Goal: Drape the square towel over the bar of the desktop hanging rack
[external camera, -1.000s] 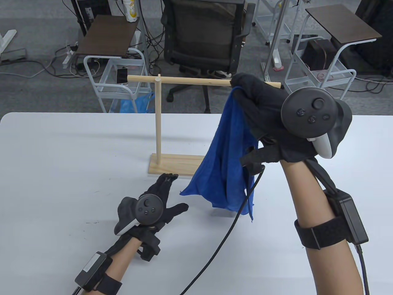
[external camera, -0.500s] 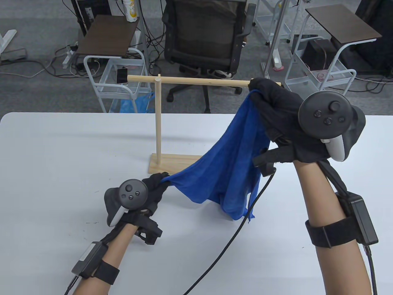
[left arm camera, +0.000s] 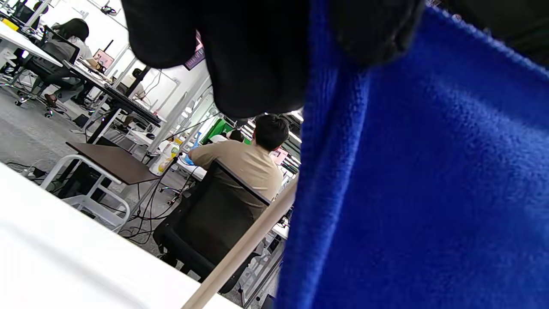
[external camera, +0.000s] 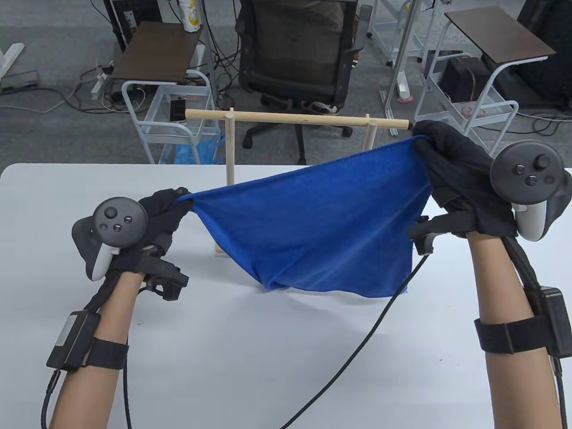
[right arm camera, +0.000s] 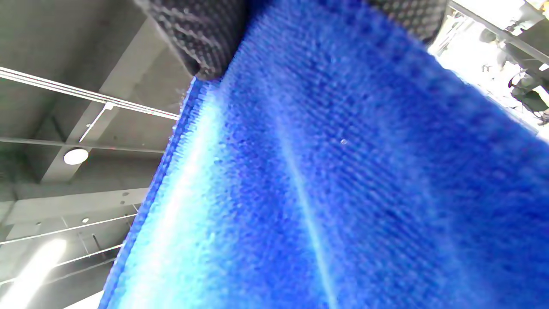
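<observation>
We see two gloved hands holding a blue square towel (external camera: 321,223) stretched between them above a white desk (external camera: 67,201). The left hand (external camera: 147,223) pinches one top corner, low and near the desk. The right hand (external camera: 451,174) pinches the other top corner, raised just beside the right end of the rack's horizontal bar (external camera: 295,118). The towel's top edge slopes up from left to right, and its body sags in front of the wooden rack without touching the bar.

We judge this as the spreading step: the towel is opened out but not yet draped. The next move calls for lifting both corners, the left one especially, above the bar, carrying the top edge over it, then lowering so cloth hangs on both sides.

The towel hides most of the rack's base (external camera: 219,251) and the lower parts of its two posts. Both wrist views are filled largely with blue cloth, so the fingertips themselves are hard to make out. We cannot tell whether the towel's bottom edge touches the desk.
</observation>
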A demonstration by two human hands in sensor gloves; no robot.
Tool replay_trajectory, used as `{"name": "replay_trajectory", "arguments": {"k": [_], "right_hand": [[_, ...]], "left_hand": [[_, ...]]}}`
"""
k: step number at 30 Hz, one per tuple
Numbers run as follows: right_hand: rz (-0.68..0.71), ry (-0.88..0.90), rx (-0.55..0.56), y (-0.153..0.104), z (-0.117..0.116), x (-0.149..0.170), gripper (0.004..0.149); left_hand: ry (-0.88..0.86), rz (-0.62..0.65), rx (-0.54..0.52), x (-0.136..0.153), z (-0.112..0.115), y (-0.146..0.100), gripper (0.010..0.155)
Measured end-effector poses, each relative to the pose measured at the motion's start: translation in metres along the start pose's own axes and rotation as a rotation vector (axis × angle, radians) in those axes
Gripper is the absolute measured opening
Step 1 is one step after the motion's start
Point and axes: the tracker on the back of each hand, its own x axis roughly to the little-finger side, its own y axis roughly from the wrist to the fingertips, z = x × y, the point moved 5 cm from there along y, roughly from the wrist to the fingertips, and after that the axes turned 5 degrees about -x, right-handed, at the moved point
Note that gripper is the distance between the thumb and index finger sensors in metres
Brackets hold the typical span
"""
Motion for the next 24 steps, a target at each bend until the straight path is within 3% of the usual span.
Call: {"name": "replay_trajectory", "arguments": {"k": [2, 7, 15, 24], "right_hand": [[-0.013, 0.011, 0.009, 0.000, 0.004, 0.007, 0.039], [-0.044, 0.044, 0.046, 0.006, 0.011, 0.025, 0.038], [-0.079, 0.135, 0.084, 0.021, 0.017, 0.041, 0.039], [-0.063, 0.182, 0.104, 0.053, 0.024, 0.038, 0.039]], "left_hand": [[-0.016, 0.017, 0.057, -0.008, -0.008, 0.009, 0.042], [-0.137, 0.033, 0.076, -0.023, -0.028, 0.032, 0.042], [-0.306, 0.027, -0.045, -0.042, -0.053, 0.064, 0.042], [-0.344, 0.045, -0.259, -0.055, -0.090, 0.097, 0.041]]}}
